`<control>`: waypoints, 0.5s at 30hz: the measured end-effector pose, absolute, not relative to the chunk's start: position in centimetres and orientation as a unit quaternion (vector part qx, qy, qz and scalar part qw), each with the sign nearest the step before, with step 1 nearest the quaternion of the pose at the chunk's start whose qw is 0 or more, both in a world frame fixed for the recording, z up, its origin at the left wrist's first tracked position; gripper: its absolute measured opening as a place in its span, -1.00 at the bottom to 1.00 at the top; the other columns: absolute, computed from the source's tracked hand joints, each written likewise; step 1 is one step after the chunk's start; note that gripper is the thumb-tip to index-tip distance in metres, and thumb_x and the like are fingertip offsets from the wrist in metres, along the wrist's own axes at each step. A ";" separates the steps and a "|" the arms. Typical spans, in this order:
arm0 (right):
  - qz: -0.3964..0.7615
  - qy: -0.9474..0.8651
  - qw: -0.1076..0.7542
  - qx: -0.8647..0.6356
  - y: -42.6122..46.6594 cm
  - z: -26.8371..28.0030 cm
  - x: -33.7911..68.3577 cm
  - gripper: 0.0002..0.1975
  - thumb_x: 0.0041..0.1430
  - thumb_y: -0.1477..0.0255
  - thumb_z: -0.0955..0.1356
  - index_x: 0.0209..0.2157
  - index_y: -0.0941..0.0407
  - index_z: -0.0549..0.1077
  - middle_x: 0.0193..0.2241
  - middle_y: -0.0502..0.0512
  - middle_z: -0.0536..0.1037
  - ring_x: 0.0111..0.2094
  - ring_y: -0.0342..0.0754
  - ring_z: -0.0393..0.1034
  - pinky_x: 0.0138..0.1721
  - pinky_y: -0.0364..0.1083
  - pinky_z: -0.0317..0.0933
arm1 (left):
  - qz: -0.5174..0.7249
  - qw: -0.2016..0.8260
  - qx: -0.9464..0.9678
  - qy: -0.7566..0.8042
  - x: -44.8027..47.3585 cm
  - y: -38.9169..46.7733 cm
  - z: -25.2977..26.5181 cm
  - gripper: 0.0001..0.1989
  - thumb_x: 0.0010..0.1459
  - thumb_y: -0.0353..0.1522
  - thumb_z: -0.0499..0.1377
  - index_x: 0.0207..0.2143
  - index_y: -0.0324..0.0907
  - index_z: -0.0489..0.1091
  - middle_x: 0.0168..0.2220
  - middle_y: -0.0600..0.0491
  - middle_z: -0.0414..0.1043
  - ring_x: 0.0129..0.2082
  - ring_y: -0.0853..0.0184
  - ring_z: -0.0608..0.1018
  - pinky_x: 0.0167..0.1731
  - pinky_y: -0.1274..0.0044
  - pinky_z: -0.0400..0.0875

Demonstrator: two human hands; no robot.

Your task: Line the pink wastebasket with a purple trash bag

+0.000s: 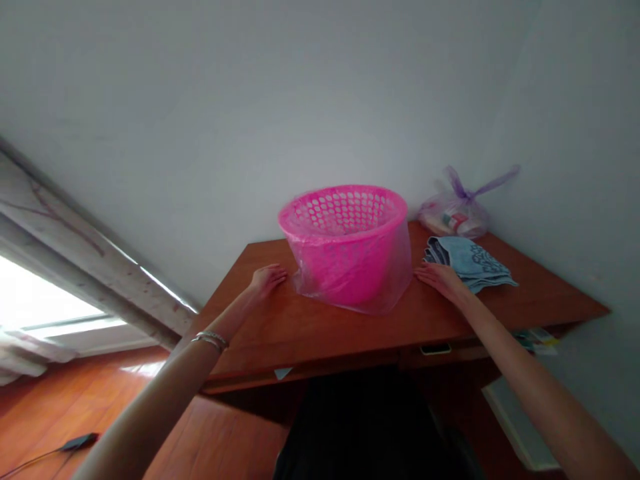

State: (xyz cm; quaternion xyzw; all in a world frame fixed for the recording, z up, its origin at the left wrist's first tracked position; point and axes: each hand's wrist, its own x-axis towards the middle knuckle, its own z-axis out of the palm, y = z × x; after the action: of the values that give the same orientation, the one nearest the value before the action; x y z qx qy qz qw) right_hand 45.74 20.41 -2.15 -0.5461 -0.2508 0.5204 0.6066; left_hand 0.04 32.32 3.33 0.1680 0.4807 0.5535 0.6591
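Observation:
A pink plastic basket [345, 263] with a perforated wall stands upright on the brown wooden desk [320, 333]. Thin clear plastic film [397, 280] wraps loosely around its outside and rim. My left hand [269, 279] lies on the desktop just left of the basket, fingers stretched out and holding nothing. On the other side, my right hand [443, 279] rests flat with extended fingers, its tips close to the film; whether they touch it I cannot tell. A folded light-blue patterned cloth [475, 263] lies right beside that hand.
A knotted, see-through purple bag [457, 213] with items inside sits at the back right by the wall. Below the desktop is a drawer handle [436, 349]. Curtains [95, 253] hang at the left, and a black adapter with a cable [80, 441] lies on the floor.

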 end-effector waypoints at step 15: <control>0.738 -0.064 0.580 -0.338 11.0 -1.7 34.5 -0.89 0.14 0.49 0.24 -0.29 0.15 0.37 -0.08 0.27 0.52 -0.03 0.06 0.47 0.01 0.11 0.36 | 0.348 0.876 0.084 0.324 10.2 12.1 -0.7 -0.46 0.01 -0.52 0.06 0.09 -0.52 0.18 0.00 -0.46 0.37 0.02 -0.08 0.50 -0.12 0.31 0.48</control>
State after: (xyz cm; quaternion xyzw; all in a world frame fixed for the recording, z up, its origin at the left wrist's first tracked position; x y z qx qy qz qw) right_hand 34.47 10.97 -1.75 -0.3383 -0.0644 0.7383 0.5800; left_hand 10.20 12.15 -0.67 0.0839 0.3237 0.3483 0.8757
